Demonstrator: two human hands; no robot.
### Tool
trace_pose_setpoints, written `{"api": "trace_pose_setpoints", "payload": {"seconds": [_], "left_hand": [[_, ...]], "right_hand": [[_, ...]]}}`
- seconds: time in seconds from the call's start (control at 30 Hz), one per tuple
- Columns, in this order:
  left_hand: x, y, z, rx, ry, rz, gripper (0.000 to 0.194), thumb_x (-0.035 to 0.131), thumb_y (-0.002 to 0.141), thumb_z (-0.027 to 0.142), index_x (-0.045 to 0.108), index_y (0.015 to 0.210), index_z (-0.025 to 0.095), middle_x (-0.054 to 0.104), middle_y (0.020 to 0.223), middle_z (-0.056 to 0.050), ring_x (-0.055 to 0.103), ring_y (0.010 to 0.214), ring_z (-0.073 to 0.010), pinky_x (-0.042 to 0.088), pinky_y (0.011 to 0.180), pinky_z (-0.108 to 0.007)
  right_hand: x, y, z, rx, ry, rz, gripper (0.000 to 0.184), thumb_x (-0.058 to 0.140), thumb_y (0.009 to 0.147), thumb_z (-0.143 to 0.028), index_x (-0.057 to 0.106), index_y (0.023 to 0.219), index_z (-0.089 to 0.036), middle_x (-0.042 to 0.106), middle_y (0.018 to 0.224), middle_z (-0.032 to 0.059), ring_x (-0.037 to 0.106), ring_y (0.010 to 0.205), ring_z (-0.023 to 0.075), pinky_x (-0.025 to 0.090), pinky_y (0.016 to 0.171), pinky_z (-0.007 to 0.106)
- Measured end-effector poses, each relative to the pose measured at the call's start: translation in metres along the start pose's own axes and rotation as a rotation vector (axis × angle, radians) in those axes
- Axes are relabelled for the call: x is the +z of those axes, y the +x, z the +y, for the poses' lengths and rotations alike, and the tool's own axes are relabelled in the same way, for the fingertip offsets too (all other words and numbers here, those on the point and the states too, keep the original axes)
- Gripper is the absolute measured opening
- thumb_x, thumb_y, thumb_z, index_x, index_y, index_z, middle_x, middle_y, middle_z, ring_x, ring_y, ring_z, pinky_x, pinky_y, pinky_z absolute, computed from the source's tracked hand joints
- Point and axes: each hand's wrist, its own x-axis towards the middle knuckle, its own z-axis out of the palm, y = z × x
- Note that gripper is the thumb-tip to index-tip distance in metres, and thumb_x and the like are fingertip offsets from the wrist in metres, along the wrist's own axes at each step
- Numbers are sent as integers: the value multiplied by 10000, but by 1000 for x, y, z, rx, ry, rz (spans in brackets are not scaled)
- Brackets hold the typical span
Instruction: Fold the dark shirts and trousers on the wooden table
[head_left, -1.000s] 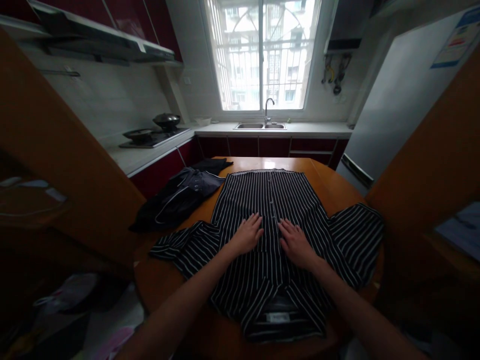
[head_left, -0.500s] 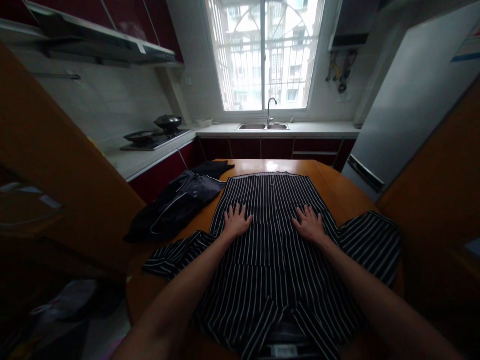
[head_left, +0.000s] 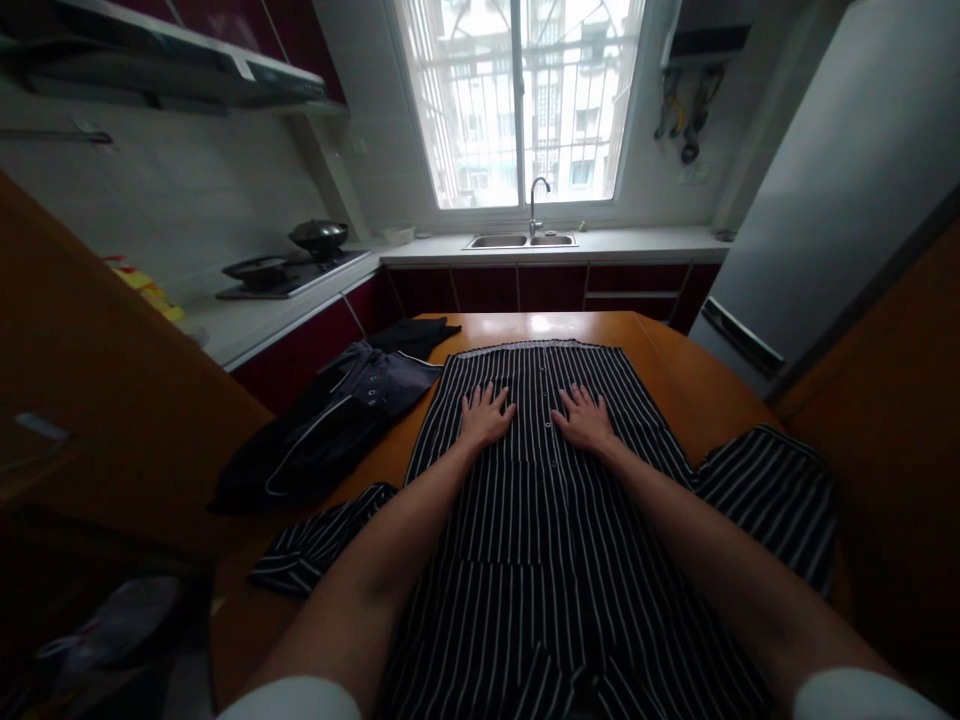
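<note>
Orange-brown wooden worktop (head_left: 495, 325) edge beyond white-striped black fabric shirt (head_left: 510, 510); on shirt, your splayed left hand (head_left: 486, 415) and right hand (head_left: 584, 419).

Readable text: none; not a word, brand, number or sign can be made out on any surface.
Range hood (head_left: 161, 66): a pale rectangular tag (head_left: 244, 67) sits on its front edge (little more than a light patch at this sharpness), with any lettering illegible; the small marks towards the hood's far end are too tiny to tell.
Yellow package (head_left: 150, 290): red and white patches show on it, part of it hidden behind the wooden panel (head_left: 105, 370); any print is too blurred to read.
White slip (head_left: 42, 426): too small and dim to tell whether it bears writing.
</note>
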Motion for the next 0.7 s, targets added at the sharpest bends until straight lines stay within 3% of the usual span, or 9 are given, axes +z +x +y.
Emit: {"api": "trace_pose_setpoints", "payload": {"seconds": [0.17,0.33,0.57,0.7], "left_hand": [[-2,32,-12,-44,-7,30,665,234,1009,619,327,1598,327,206,1700,-44,128,1566,-345,100,1228,-617],[-5,60,-26,-176,-13,74,668,245,1004,590,352,1593,295,228,1694,-54,155,1561,-344,121,1236,-586],[-6,83,-36,-346,-18,155,660,272,1004,522,387,1580,223,270,1678,-95,197,1549,-343,147,1238,-548],[-4,86,-36,-361,1,173,676,286,1004,509,375,1582,169,248,1679,-141,177,1550,-371,133,1233,-577]], "right_hand": [[-2,33,30,82,-13,23,728,251,1025,-614,252,1624,-201,129,1710,128,61,1575,270,22,1227,564],[-2,55,51,127,-21,53,736,246,1018,-620,270,1620,-198,151,1705,139,80,1571,283,38,1224,563],[-2,69,59,184,-53,88,737,234,1016,-611,266,1621,-191,161,1701,152,94,1564,312,63,1215,573],[-3,67,57,176,-52,107,735,233,1016,-611,283,1616,-188,177,1697,158,110,1559,320,70,1214,575]]}}
